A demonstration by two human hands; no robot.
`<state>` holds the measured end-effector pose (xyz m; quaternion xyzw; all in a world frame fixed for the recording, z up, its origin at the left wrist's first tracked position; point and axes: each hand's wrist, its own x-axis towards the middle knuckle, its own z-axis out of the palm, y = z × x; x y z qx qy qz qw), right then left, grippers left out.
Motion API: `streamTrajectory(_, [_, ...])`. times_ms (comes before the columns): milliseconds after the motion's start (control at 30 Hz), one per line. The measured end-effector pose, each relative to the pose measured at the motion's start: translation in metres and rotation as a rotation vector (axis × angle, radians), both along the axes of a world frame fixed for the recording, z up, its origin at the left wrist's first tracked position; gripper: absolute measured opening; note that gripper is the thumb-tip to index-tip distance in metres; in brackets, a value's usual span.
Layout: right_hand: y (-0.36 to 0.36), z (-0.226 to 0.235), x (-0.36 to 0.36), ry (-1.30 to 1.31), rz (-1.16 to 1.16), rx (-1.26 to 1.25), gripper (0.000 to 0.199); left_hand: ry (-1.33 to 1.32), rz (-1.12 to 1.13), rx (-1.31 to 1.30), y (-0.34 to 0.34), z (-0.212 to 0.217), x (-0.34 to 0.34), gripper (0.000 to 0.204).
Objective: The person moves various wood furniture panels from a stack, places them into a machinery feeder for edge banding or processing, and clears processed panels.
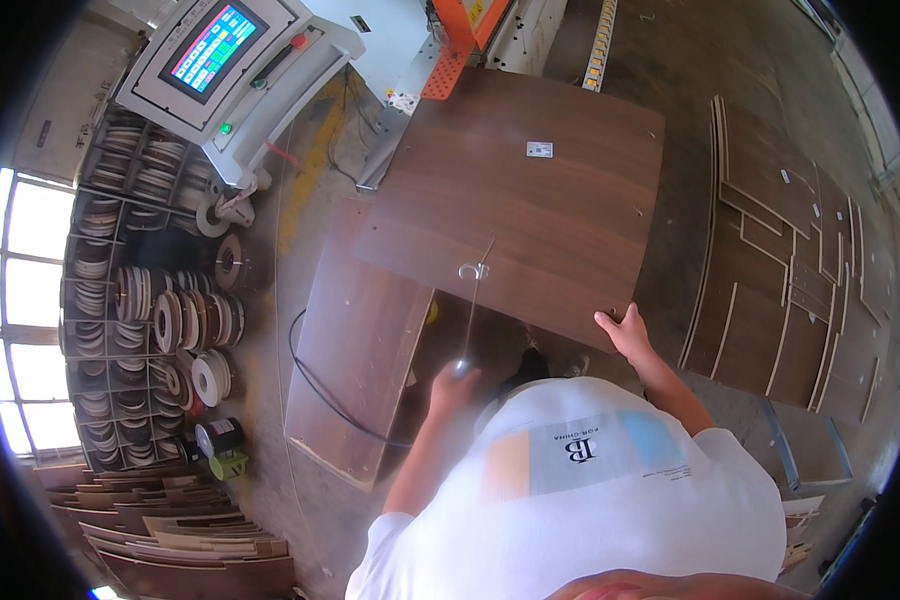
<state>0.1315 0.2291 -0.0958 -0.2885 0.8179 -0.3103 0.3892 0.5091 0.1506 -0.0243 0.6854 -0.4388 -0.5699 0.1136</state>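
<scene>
A large brown wood-grain panel (530, 200) lies in front of me, a small white label on its upper face. My right hand (625, 332) grips the panel's near right corner, thumb on top, fingers mostly hidden at the edge. My left hand (453, 388) is closed around what looks like an air blow gun (474, 310); its long thin nozzle extends over the panel's near edge. A curved black hose (315, 375) runs toward my left forearm. Near the nozzle shows a small clear hook-shaped thing (473, 271), which I cannot identify.
Beneath the panel's left side stands another brown board stack (355, 340). A machine with a lit control screen (213, 48) and orange bracket (455, 50) is ahead. Racks of edging rolls (195, 320) stand left, with upright boards (180, 530) below. Stacked panels (770, 270) lie right.
</scene>
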Motion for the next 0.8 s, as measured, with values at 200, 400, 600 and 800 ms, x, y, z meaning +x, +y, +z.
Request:
streamTrajectory(200, [-0.028, -0.019, -0.037, -0.002, -0.044, -0.09, 0.055, 0.092, 0.051, 0.069, 0.003, 0.024, -0.004, 0.02])
streamTrajectory(400, [-0.073, -0.009, -0.08, -0.118, -0.145, -0.111, 0.072, 0.041, -0.041, 0.065, -0.007, 0.052, -0.024, 0.018])
streamTrajectory(600, [-0.093, -0.013, -0.119, -0.159, -0.307, -0.131, 0.056, -0.237, -0.803, -0.226, -0.012, 0.041, -0.044, 0.028])
streamTrajectory(800, [-0.002, -0.054, -0.181, -0.247, -0.734, -0.47, 0.038, -0.494, -1.298, -0.243, -0.024, -0.001, -0.114, 0.041])
